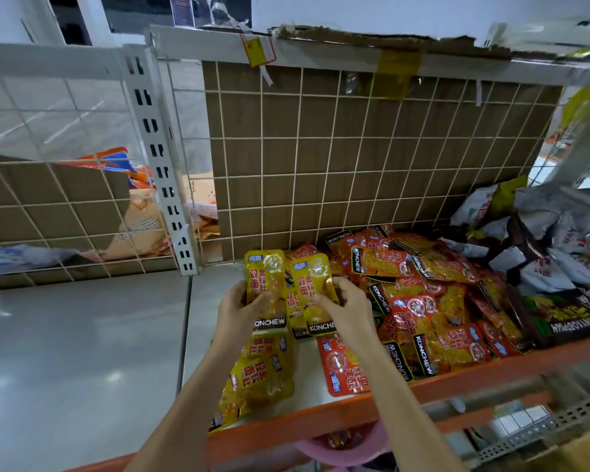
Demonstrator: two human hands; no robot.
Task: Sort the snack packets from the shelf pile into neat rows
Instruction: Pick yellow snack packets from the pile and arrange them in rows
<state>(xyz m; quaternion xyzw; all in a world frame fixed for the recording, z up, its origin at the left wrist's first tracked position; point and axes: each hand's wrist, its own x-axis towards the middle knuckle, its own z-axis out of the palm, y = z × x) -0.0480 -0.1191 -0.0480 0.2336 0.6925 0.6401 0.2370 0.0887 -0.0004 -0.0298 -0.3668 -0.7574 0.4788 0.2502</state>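
The left hand grips 1 yellow KONCHEW packet upright; the right hand pinches a 2nd yellow packet just beside it, both left of the red packet pile on the white shelf

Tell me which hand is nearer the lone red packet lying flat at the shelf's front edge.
Right. The right hand, pinching a yellow packet, sits just above the red packet; the left hand holds another yellow packet further left.
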